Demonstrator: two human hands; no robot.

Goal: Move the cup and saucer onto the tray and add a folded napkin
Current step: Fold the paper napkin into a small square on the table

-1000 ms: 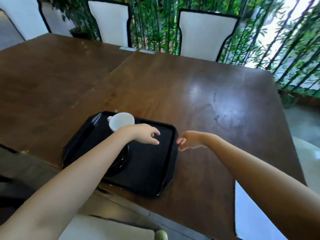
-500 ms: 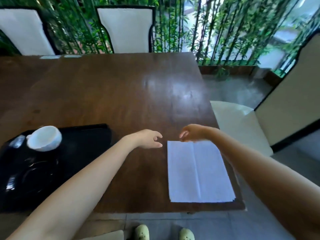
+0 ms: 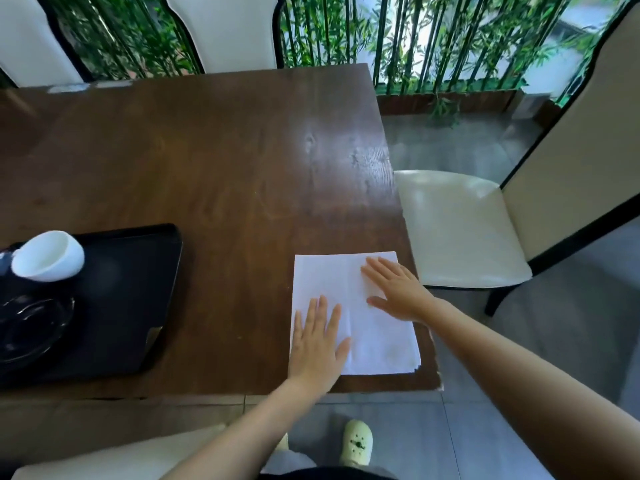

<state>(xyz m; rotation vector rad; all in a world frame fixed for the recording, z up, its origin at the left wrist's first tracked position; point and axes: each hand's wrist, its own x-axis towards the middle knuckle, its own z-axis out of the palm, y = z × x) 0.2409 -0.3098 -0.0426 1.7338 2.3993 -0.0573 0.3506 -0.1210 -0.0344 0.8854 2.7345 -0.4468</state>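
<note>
Hands lie flat and open on a white napkin (image 3: 367,337): the left hand (image 3: 317,344) presses its near-left part, fingers pointing away, and the right hand (image 3: 394,289) presses its far-right part, fingers pointing left and away. Napkin lies unfolded on the brown worktop (image 3: 214,161) with its long axis running away from the person, a crease down the middle, its near-right corner close to the worktop's corner. Bare wood separates it from the black tray (image 3: 166,271) to the left, which carries the white cup (image 3: 48,259) and dark saucer (image 3: 31,330); a cream chair (image 3: 457,230) stands just beyond the right edge.
</note>
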